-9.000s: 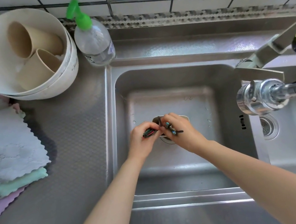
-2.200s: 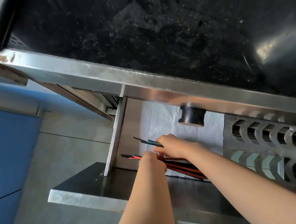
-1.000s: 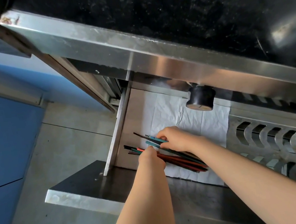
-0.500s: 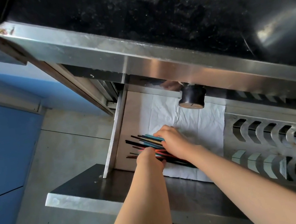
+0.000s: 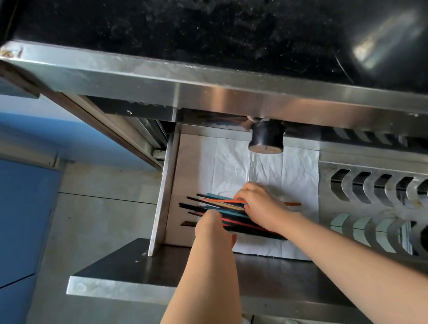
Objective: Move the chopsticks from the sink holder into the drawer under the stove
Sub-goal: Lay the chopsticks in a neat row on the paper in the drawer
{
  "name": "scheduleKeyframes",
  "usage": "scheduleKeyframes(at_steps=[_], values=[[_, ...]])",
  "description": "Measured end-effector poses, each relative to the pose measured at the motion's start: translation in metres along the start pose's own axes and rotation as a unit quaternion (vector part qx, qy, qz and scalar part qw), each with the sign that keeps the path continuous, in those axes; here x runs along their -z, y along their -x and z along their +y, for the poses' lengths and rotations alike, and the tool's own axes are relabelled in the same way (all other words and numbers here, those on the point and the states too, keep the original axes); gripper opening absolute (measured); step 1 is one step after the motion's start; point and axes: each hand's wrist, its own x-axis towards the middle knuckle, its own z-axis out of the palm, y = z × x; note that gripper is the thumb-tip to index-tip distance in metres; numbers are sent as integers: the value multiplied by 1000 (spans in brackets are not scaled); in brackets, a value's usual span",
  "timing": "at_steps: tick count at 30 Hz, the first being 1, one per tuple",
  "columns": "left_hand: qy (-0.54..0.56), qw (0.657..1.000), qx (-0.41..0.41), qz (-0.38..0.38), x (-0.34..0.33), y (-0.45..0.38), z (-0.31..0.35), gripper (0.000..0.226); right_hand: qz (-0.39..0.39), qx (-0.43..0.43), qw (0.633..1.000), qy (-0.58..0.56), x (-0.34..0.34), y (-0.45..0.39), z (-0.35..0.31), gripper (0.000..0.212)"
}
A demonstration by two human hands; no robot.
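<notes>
Several chopsticks [image 5: 212, 204], black with teal, red and orange ends, lie fanned out on the white paper liner [image 5: 288, 175] inside the open steel drawer [image 5: 163, 198] under the black stove [image 5: 213, 22]. My right hand [image 5: 262, 205] lies over their middle, fingers curled on them. At their near side my left hand [image 5: 212, 228] is pressed against the bundle, and its own back hides its fingers. The chopstick tips point left toward the drawer's side wall.
A black stove knob [image 5: 265, 138] hangs just above the drawer's back. A steel panel with curved vent slots [image 5: 380, 191] is to the right. The drawer's front edge [image 5: 119, 279] juts toward me. Blue cabinet doors [image 5: 1, 223] and grey floor are on the left.
Since one second ago the chopsticks have come down from a raised bundle and now lie flat and fanned out on the paper. Both hands have stayed on them, lower in the drawer.
</notes>
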Motion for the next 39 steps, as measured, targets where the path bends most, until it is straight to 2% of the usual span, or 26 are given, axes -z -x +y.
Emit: scheduleKeyframes(at_steps=[3, 7, 11, 15, 16, 18, 20, 21, 22, 23, 24, 26, 27, 28, 30, 32, 39], values=[[16, 999, 20, 31, 3, 4, 3, 24, 6, 5, 1000, 9, -3, 1, 1, 42], [19, 998, 34, 43, 0, 12, 5, 17, 12, 17, 1000, 6, -5, 3, 2, 43], [4, 999, 36, 36, -2, 21, 7, 15, 17, 30, 999, 11, -6, 3, 4, 44], [41, 997, 58, 9, 0, 34, 13, 6, 7, 34, 999, 21, -6, 4, 5, 48], [34, 998, 48, 0, 0, 37, 15, 8, 2, 34, 999, 26, -5, 4, 5, 48], [-3, 1000, -5, -7, 2, 44, 18, 25, -9, 30, 999, 30, -4, 5, 2, 47], [-60, 992, -108, -5, 5, 56, 19, 37, -22, 26, 999, 28, -1, 8, -1, 47], [-105, 976, -189, 0, 9, 63, 17, 41, -28, 30, 999, 22, 1, 11, -2, 47], [-169, 943, -286, 0, 16, 73, 13, 46, -33, 40, 999, 15, 2, 13, -3, 47], [-249, 891, -380, -12, 27, 85, 6, 49, -33, 51, 998, 11, 4, 16, -4, 47], [-327, 820, -470, -16, 41, 96, -1, 50, -28, 60, 998, 7, 5, 19, -5, 46], [-465, 638, -612, 37, 71, 117, -15, 42, -19, 61, 998, 1, 7, 22, -7, 45], [-510, 565, -645, 65, 84, 125, -19, 37, -22, 57, 998, 3, 7, 23, -7, 44], [-541, 516, -659, 80, 95, 130, -23, 34, -29, 51, 998, 10, 6, 23, -7, 44], [-578, 455, -671, 91, 116, 131, -29, 31, -41, 36, 998, 31, 4, 22, -7, 43], [-584, 415, -688, 112, 135, 125, -30, 29, -26, 33, 997, 67, 0, 21, -7, 41], [-557, 339, -735, 185, 175, 94, -22, 34, 31, 63, 979, 189, -21, 19, -4, 56]])
